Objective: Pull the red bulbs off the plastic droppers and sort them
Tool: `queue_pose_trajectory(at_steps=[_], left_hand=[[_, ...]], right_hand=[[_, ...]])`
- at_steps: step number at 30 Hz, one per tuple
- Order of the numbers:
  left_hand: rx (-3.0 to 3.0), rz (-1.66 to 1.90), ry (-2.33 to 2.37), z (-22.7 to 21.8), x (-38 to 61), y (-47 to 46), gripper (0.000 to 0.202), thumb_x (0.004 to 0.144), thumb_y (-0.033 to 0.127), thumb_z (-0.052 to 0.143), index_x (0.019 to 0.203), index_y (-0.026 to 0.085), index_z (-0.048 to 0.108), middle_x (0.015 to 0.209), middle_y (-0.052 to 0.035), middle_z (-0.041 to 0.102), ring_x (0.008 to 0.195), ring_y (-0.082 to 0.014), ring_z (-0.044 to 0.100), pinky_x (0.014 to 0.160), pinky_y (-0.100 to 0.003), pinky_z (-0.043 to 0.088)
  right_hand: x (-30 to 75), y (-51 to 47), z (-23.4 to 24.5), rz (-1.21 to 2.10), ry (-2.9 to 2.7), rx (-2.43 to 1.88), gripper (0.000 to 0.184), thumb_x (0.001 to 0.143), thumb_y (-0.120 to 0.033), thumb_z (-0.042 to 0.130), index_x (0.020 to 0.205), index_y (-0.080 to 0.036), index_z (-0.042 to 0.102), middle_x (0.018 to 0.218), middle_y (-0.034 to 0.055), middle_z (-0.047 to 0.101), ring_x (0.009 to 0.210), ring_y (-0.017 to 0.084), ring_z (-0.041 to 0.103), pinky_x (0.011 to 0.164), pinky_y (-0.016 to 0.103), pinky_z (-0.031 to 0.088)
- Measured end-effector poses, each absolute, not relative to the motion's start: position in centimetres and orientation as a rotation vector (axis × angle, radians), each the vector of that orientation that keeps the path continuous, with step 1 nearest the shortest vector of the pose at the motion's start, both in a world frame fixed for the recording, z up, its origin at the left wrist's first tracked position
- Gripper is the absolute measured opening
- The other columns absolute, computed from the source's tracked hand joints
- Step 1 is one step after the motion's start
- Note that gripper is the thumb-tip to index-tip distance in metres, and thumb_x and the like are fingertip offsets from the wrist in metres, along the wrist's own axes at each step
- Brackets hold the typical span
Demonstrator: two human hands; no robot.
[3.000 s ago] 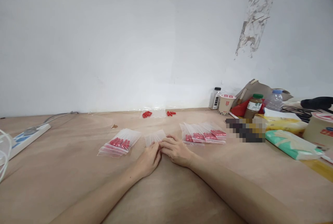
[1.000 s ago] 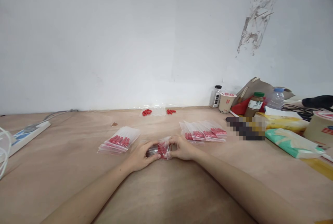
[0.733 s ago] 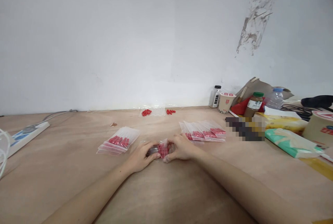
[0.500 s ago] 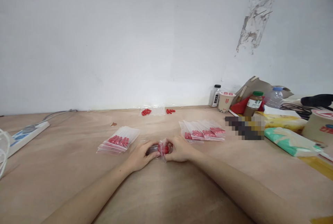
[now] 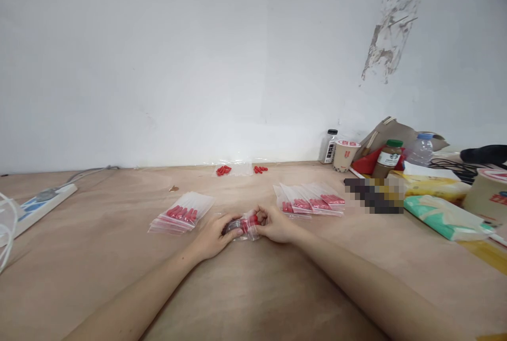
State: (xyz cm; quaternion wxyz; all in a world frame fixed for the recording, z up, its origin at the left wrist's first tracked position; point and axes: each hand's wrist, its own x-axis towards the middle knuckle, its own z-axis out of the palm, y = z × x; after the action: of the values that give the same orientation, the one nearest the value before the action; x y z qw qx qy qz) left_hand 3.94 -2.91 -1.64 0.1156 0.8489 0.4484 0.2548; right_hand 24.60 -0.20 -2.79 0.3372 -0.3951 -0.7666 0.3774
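Observation:
Between my hands is a bundle of clear, dark-looking slim pieces with red ends [image 5: 250, 220], partly inside a crinkled clear plastic bag [image 5: 252, 234]. My left hand [image 5: 216, 235] is closed round the bundle's left part, thumb in front and fingers behind. My right hand [image 5: 275, 225] pinches the bag at the red end. The fingers hide much of the bundle, so its exact kind is unclear. Left of my left hand lies a stack of flat clear bags [image 5: 184, 213] holding red-ended pieces. Beyond my right hand, similar filled bags [image 5: 311, 201] are fanned out.
Two groups of red pieces [image 5: 224, 170] lie on clear plastic by the wall. A power strip [image 5: 43, 206] with cables is at the left. To the right stand a lidded cup [image 5: 346, 156], bottles [image 5: 388, 159], and tissue packs [image 5: 446, 217]. A small brown scrap [image 5: 174, 188] lies behind the left stack.
The plastic, bunched round the bundle's middle before, now spreads over the red end. My right hand has shifted slightly right; my left hand keeps its grip.

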Motion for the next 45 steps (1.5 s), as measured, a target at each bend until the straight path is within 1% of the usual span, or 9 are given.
queue_pose_trajectory(at_steps=[4, 9, 15, 23, 26, 30, 34, 40, 45], left_hand=[[2.48, 0.77, 1.312, -1.7, 3.5, -2.7, 0.036, 0.084, 0.043, 0.05, 0.113, 0.023, 0.057, 0.107, -0.0052, 0.065, 0.097, -0.0217, 0.059, 0.084, -0.033, 0.046], [2.481, 0.774, 1.329, -1.6, 2.9, -2.3, 0.038, 0.084, 0.043, 0.05, 0.114, 0.022, 0.058, 0.108, -0.0065, 0.064, 0.096, -0.0223, 0.059, 0.084, -0.034, 0.046], [2.513, 0.761, 1.328, -1.6, 2.8, -2.3, 0.038, 0.084, 0.044, 0.05, 0.115, 0.023, 0.057, 0.11, -0.0055, 0.063, 0.099, -0.022, 0.058, 0.086, -0.034, 0.045], [2.512, 0.755, 1.313, -1.5, 2.9, -2.3, 0.037, 0.083, 0.044, 0.05, 0.114, 0.024, 0.058, 0.111, -0.0056, 0.063, 0.099, -0.0225, 0.058, 0.085, -0.034, 0.046], [2.51, 0.755, 1.299, -1.4, 2.9, -2.3, 0.038, 0.083, 0.043, 0.051, 0.115, 0.024, 0.058, 0.114, -0.0052, 0.062, 0.101, -0.0223, 0.057, 0.087, -0.034, 0.045], [2.511, 0.732, 1.343, -1.6, 2.9, -2.2, 0.04, 0.082, 0.045, 0.051, 0.115, 0.023, 0.058, 0.115, -0.0063, 0.062, 0.102, -0.0231, 0.058, 0.087, -0.034, 0.045], [2.53, 0.719, 1.361, -1.7, 2.8, -2.1, 0.04, 0.082, 0.044, 0.052, 0.116, 0.023, 0.057, 0.114, -0.0056, 0.063, 0.101, -0.0228, 0.058, 0.086, -0.034, 0.045], [2.52, 0.727, 1.376, -1.6, 3.0, -2.2, 0.039, 0.082, 0.042, 0.052, 0.116, 0.023, 0.058, 0.113, -0.0053, 0.064, 0.101, -0.0226, 0.059, 0.087, -0.033, 0.045], [2.485, 0.718, 1.381, -1.3, 3.2, -2.5, 0.04, 0.082, 0.045, 0.051, 0.114, 0.023, 0.059, 0.114, -0.0039, 0.063, 0.102, -0.022, 0.058, 0.089, -0.034, 0.045]], right_hand=[[25.4, 0.4, -2.0, 1.194, -1.857, -1.001, 0.027, 0.065, -0.022, 0.071, 0.083, -0.018, 0.05, 0.059, -0.0075, 0.053, 0.054, 0.007, 0.053, 0.051, 0.019, 0.042], [26.6, 0.8, -0.4, 1.575, -1.53, -0.996, 0.038, 0.058, -0.023, 0.076, 0.08, -0.019, 0.046, 0.064, -0.0059, 0.059, 0.053, 0.009, 0.058, 0.052, 0.023, 0.05], [26.7, 1.2, -0.4, 1.556, -1.394, -0.997, 0.036, 0.058, -0.023, 0.076, 0.081, -0.018, 0.049, 0.066, -0.0037, 0.063, 0.048, 0.006, 0.054, 0.044, 0.018, 0.044], [27.8, 1.6, 1.1, 1.453, -1.353, -1.085, 0.028, 0.063, -0.021, 0.073, 0.078, -0.018, 0.049, 0.063, -0.0009, 0.064, 0.052, 0.008, 0.058, 0.046, 0.018, 0.045], [29.7, 1.7, 3.0, 1.317, -1.386, -1.084, 0.024, 0.067, -0.02, 0.07, 0.08, -0.019, 0.049, 0.063, -0.0013, 0.064, 0.054, 0.008, 0.058, 0.049, 0.018, 0.044], [30.8, 1.7, 3.7, 0.757, -1.607, -1.109, 0.017, 0.073, -0.021, 0.062, 0.086, -0.018, 0.053, 0.077, 0.0023, 0.065, 0.064, 0.012, 0.06, 0.059, 0.025, 0.048], [29.6, 1.5, 1.9, 0.243, -1.946, -1.06, 0.016, 0.079, -0.019, 0.055, 0.095, -0.018, 0.055, 0.088, 0.0049, 0.064, 0.077, 0.015, 0.06, 0.072, 0.029, 0.047], [28.1, 0.2, -0.6, -0.215, -2.362, -1.1, 0.021, 0.087, -0.014, 0.043, 0.104, -0.016, 0.055, 0.099, 0.0102, 0.06, 0.088, 0.018, 0.057, 0.074, 0.028, 0.043], [28.3, -0.1, -2.3, -0.479, -2.537, -1.115, 0.023, 0.088, -0.015, 0.043, 0.106, -0.018, 0.057, 0.099, 0.0097, 0.06, 0.084, 0.018, 0.056, 0.071, 0.028, 0.042]])
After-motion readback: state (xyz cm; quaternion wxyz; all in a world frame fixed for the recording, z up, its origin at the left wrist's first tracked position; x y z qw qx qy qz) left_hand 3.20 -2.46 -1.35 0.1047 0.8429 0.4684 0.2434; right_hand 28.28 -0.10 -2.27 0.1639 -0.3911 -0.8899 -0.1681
